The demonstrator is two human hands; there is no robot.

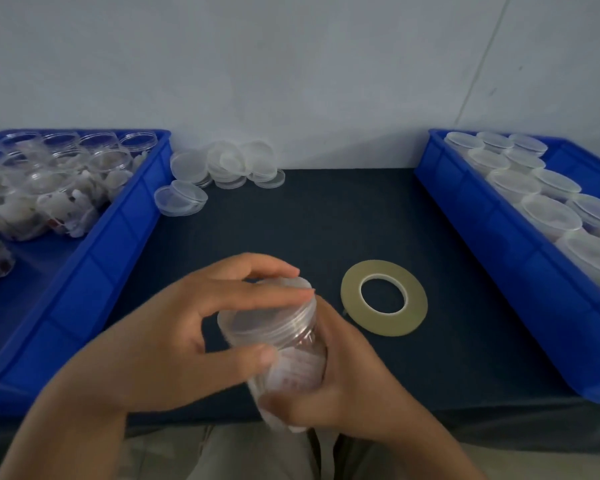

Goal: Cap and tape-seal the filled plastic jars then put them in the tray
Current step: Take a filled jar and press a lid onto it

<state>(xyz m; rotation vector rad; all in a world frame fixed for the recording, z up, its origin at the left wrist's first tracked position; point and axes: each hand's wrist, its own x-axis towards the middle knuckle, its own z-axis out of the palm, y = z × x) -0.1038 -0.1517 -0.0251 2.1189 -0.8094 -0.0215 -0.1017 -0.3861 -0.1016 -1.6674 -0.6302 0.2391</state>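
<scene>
A clear plastic jar (291, 362) filled with whitish parts is tilted above the table's front edge. My right hand (354, 386) grips its body from below and behind. My left hand (187, 327) holds a translucent cap (274, 320) on the jar's mouth, fingers curled over the top and thumb on the rim. The roll of yellowish tape (383, 297) lies flat on the dark mat (326, 223) just right of the jar. Loose caps (222, 164) are piled at the back left of the mat.
A blue tray (94, 251) on the left holds several uncapped filled jars (49, 181). A blue tray (499, 258) on the right holds several capped jars (548, 209). A pale wall stands behind the table.
</scene>
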